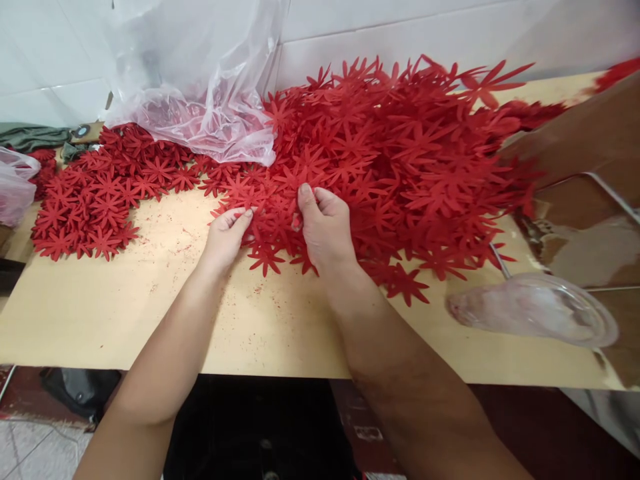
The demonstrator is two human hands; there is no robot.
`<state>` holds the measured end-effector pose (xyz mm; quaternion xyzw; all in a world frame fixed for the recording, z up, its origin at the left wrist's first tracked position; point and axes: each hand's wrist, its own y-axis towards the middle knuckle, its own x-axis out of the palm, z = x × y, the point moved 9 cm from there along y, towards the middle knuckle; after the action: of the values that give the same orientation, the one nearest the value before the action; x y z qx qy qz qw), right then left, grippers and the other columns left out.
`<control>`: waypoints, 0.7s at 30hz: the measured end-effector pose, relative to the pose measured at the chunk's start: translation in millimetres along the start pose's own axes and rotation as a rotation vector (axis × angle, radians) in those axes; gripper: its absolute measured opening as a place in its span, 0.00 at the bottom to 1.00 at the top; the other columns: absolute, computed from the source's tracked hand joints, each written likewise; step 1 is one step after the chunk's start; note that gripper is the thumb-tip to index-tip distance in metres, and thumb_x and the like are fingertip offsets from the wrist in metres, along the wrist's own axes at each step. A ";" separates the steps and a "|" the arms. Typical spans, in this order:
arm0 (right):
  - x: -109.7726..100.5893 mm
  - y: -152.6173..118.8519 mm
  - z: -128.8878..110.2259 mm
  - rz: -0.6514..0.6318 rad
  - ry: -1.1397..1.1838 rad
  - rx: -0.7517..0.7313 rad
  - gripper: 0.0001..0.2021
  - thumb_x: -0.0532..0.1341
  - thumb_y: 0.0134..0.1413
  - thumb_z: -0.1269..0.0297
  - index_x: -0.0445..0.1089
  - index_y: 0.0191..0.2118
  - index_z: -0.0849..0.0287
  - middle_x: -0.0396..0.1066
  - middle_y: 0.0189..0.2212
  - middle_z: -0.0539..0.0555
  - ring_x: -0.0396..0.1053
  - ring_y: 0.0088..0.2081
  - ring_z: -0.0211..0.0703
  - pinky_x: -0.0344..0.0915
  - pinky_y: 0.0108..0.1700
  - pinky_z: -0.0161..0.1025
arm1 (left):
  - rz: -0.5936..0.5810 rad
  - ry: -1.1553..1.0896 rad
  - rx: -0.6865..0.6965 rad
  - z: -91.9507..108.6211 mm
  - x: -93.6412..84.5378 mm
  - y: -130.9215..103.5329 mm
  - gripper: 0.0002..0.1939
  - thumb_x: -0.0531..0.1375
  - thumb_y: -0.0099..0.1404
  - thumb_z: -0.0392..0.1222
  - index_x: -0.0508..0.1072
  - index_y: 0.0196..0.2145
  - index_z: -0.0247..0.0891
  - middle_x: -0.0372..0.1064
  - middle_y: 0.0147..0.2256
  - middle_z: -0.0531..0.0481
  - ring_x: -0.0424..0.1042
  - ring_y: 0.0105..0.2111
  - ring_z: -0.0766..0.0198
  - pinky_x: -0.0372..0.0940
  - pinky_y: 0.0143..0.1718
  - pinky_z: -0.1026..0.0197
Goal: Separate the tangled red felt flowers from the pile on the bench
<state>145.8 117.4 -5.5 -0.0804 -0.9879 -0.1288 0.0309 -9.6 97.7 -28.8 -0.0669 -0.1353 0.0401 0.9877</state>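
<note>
A large loose heap of red flower-shaped cutouts [380, 153], with long narrow petals, spreads across the table in front of me. At its near left edge, my left hand [229, 237] pinches a red flower cutout between thumb and forefinger. My right hand [327, 227] is closed, its thumb pressed on the curled forefinger, gripping red flower cutouts at the front of the heap. Exactly how many pieces lie between the fingers is hidden. A flatter pile of darker red flower cutouts [100, 207] lies off to the left.
A clear plastic bag [215, 113] stands behind the piles against the white tiled wall [400, 33]. On the right, a clear plastic cup [540, 310] with a straw lies on its side near a cardboard box [595, 180]. Red scraps dot the tan tabletop [165, 267].
</note>
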 end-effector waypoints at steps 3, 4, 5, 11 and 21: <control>0.0 1.1 2.3 -0.003 0.032 0.022 0.23 0.59 0.48 0.43 0.53 0.20 0.56 0.50 0.16 0.44 0.52 0.18 0.30 0.54 0.20 0.32 | -0.009 0.010 0.015 1.4 0.3 0.3 0.02 0.62 0.53 0.32 0.74 0.28 0.36 0.68 0.20 0.56 0.63 0.19 0.75 0.61 0.24 0.69; 1.2 1.3 2.6 -0.011 0.053 0.021 0.22 0.59 0.48 0.44 0.53 0.20 0.56 0.51 0.16 0.44 0.53 0.19 0.30 0.56 0.21 0.32 | -0.008 0.017 0.022 2.0 0.5 0.3 0.03 0.63 0.52 0.31 0.74 0.27 0.35 0.68 0.20 0.57 0.63 0.19 0.75 0.60 0.24 0.69; 3.2 1.2 2.6 -0.025 0.083 0.019 0.22 0.60 0.47 0.45 0.54 0.20 0.56 0.52 0.17 0.44 0.55 0.20 0.30 0.58 0.22 0.31 | 0.000 0.023 0.031 2.8 0.2 0.3 0.04 0.63 0.51 0.31 0.74 0.27 0.35 0.68 0.20 0.57 0.62 0.19 0.75 0.60 0.24 0.70; 21.6 -6.4 4.6 -0.164 0.285 0.137 0.20 0.67 0.37 0.45 0.63 0.23 0.55 0.63 0.20 0.44 0.65 0.26 0.33 0.67 0.31 0.34 | 0.075 0.024 0.076 8.3 -6.5 -0.4 0.10 0.68 0.45 0.35 0.68 0.21 0.34 0.67 0.19 0.58 0.63 0.19 0.75 0.60 0.23 0.70; 39.8 -16.9 -3.9 -0.323 0.170 0.116 0.12 0.69 0.37 0.56 0.70 0.24 0.57 0.68 0.22 0.47 0.65 0.25 0.34 0.66 0.31 0.36 | 0.075 0.103 0.178 6.0 -9.8 1.7 0.14 0.65 0.52 0.47 0.66 0.21 0.36 0.62 0.18 0.59 0.60 0.19 0.75 0.57 0.23 0.69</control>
<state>104.0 106.3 -2.7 0.0921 -0.9876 -0.0813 0.0978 -20.7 99.2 -25.9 0.0141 -0.0777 0.0855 0.9932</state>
